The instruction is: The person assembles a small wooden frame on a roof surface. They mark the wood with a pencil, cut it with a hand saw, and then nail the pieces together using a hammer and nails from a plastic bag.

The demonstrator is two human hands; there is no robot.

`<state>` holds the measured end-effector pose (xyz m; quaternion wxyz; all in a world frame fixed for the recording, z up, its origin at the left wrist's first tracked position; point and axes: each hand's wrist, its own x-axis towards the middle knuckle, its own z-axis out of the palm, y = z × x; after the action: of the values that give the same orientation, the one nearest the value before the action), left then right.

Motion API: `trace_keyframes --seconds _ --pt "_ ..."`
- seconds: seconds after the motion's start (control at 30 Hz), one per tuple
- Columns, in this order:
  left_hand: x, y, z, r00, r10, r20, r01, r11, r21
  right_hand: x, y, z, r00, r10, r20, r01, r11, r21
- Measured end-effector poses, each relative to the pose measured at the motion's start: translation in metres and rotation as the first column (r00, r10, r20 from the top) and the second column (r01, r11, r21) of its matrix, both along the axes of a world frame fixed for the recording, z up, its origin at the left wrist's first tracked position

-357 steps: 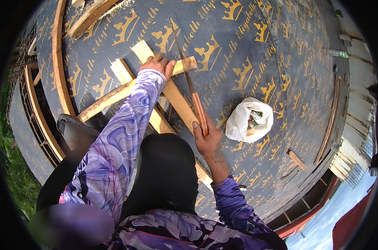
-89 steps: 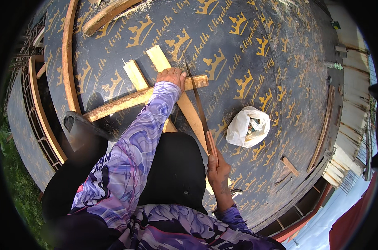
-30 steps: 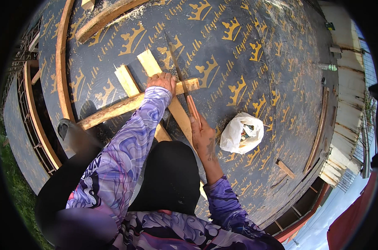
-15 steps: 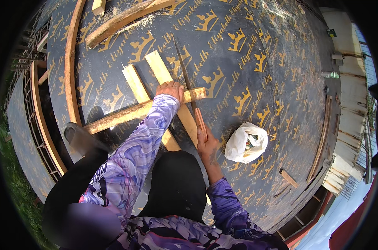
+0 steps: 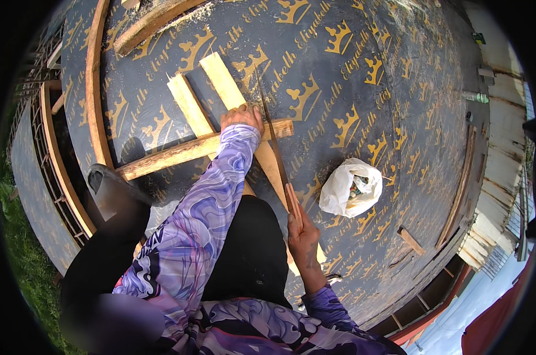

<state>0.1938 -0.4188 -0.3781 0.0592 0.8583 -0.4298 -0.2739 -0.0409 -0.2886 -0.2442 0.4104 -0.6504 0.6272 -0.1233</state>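
My left hand (image 5: 242, 117) is closed over a length of timber (image 5: 176, 158), pressing it down near its right end. That timber lies across two paler boards (image 5: 222, 77), which run from the far side toward my knees. My right hand (image 5: 304, 238) grips the handle of a handsaw (image 5: 275, 145). The saw's long thin blade crosses the timber just right of my left fingers and points away from me. My shod foot (image 5: 111, 186) is at the timber's left end. How deep the blade sits in the wood cannot be made out.
Dark printed panels (image 5: 333, 83) form the surface under everything. A white plastic bag (image 5: 351, 188) with small things inside stands to the right. Long timbers (image 5: 94, 89) lie at left and far left, near sawdust. A short wood offcut (image 5: 410, 241) lies at right. Rebar and grass show beyond the left edge.
My right hand has drawn the saw back toward me and slightly right. The left hand still holds the timber in place. The whole view has shifted a little.
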Motion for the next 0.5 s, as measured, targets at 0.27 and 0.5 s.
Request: trace_keyframes --seconds 0.27,0.5 --pt "0.005 0.008 -0.002 0.996 0.008 0.085 -0.001 0.996 -0.091 -0.072 0.078 0.065 0.998 -0.035 -0.047 0.045 0.971 0.234" --pt "0.002 -0.004 0.007 0.996 -0.055 0.076 0.054 0.998 0.014 0.053 -0.061 -0.082 0.993 0.028 0.113 -0.003 0.976 -0.219"
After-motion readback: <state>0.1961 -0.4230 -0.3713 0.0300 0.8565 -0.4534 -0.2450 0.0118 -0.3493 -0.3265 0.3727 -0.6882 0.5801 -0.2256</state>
